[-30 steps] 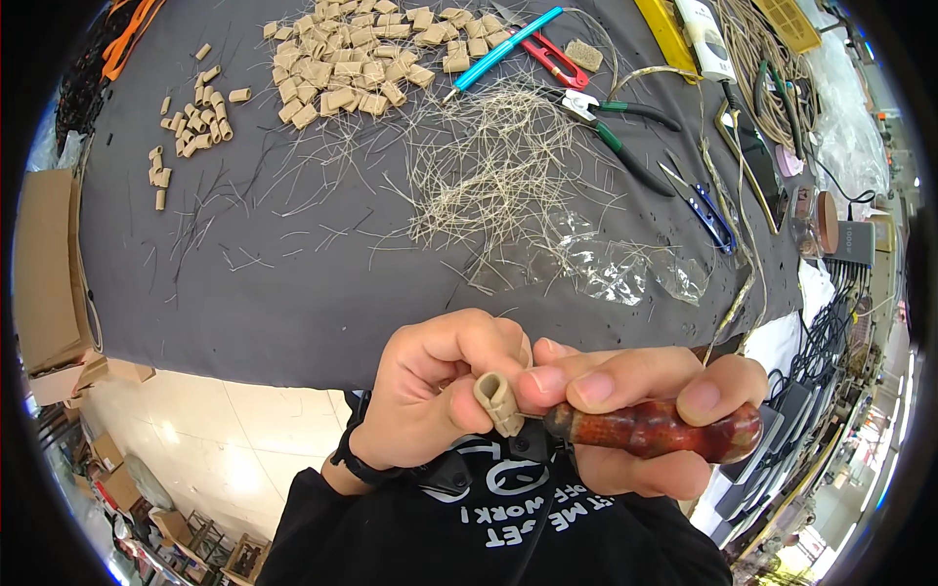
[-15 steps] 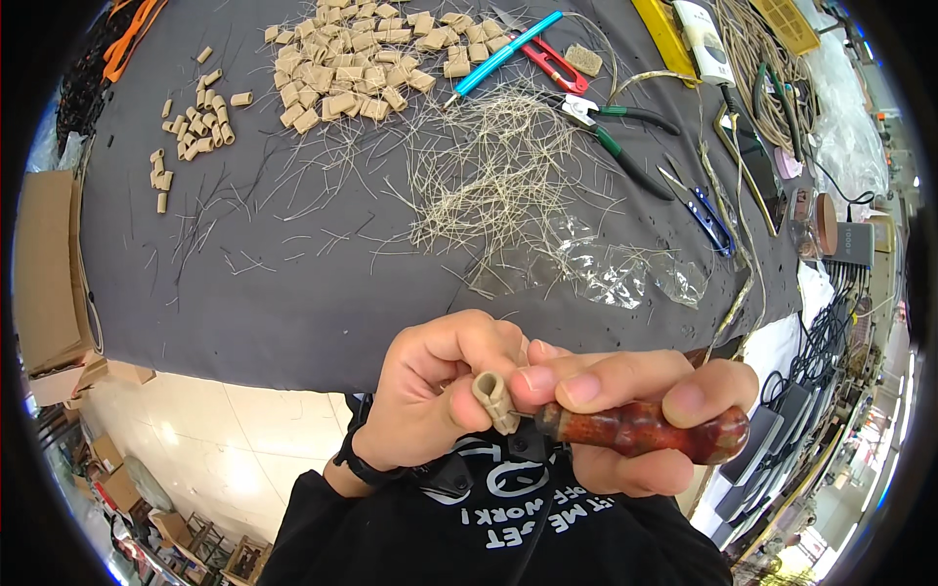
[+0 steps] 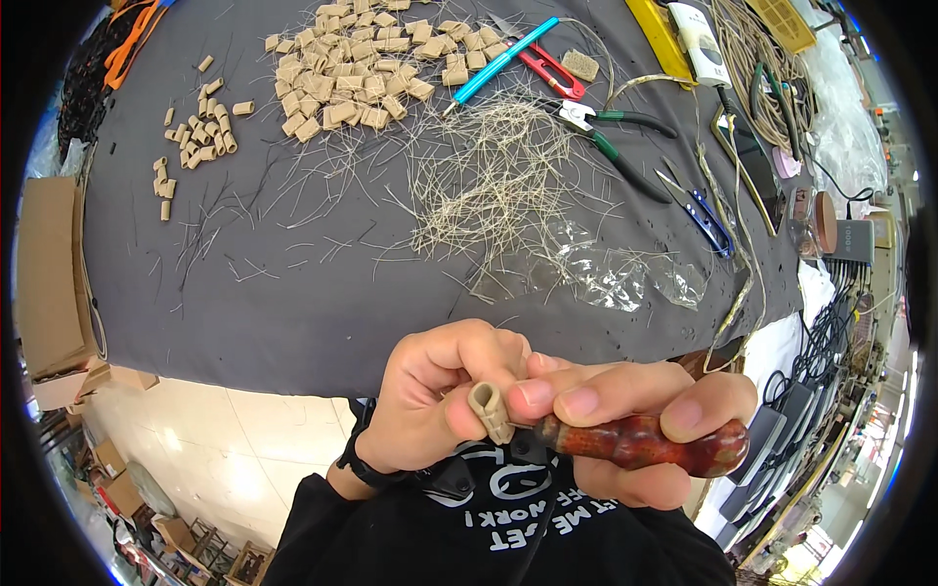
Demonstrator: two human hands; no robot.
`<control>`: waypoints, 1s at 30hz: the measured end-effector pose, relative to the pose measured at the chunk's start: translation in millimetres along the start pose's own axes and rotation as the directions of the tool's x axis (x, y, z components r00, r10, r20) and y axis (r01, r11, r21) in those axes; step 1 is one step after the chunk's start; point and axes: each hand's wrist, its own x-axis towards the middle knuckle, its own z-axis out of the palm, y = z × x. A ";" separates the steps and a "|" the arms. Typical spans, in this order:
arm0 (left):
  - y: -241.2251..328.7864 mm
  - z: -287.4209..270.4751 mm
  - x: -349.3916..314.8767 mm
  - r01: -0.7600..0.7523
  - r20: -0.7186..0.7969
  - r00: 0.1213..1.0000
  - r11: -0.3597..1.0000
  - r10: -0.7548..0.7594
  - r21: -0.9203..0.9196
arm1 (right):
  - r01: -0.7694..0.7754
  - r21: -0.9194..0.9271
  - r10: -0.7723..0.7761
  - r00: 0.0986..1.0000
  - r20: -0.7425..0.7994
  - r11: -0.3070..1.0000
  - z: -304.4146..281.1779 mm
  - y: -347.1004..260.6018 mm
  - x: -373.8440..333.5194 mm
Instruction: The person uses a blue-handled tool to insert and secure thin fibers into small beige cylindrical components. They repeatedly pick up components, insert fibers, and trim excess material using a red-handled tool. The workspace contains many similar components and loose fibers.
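Close to my body, above the near table edge, my left hand [image 3: 425, 405] pinches a small beige rolled tube [image 3: 491, 415] between thumb and fingers. Its open end faces up. Wrapped in my right hand [image 3: 625, 391] is a wooden-handled awl [image 3: 640, 444], reddish brown and glossy. The awl's thin shaft points left at the tube's lower side; whether its tip is inside the tube I cannot tell. Fingertips of both hands nearly meet behind the tube. Across the table lie a large heap of beige tubes [image 3: 342, 73] with thread ends and a smaller group of tubes [image 3: 207, 127] at left.
Thread clippings [image 3: 489, 176] are strewn over the grey cloth [image 3: 274, 313]. Toward the right lie green-handled cutters [image 3: 616, 151], blue snips [image 3: 708, 220], red snips [image 3: 557, 73], a turquoise pen [image 3: 503, 63] and clear plastic film [image 3: 616, 278]. A cardboard box [image 3: 54, 273] stands at far left.
The tube has turned slightly in my left fingers, and both hands sit a touch lower in the picture. The grip on the awl is the same. My view has tilted a little.
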 end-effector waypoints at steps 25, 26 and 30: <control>-5.2 -3.9 0.0 -0.013 0.110 0.993 0.987 0.030 -0.159 | 0.294 -0.081 -0.287 0.954 0.087 0.952 11.7 10.6 5.6; -5.5 -4.2 0.7 -0.003 0.119 0.993 0.988 0.022 -0.156 | 0.164 -0.199 -0.134 0.979 0.156 0.966 7.3 -4.2 6.3; -6.3 -3.5 2.3 -0.007 0.122 0.992 0.992 0.022 -0.124 | 0.124 -0.314 -0.120 0.992 0.034 0.941 18.6 -6.2 8.4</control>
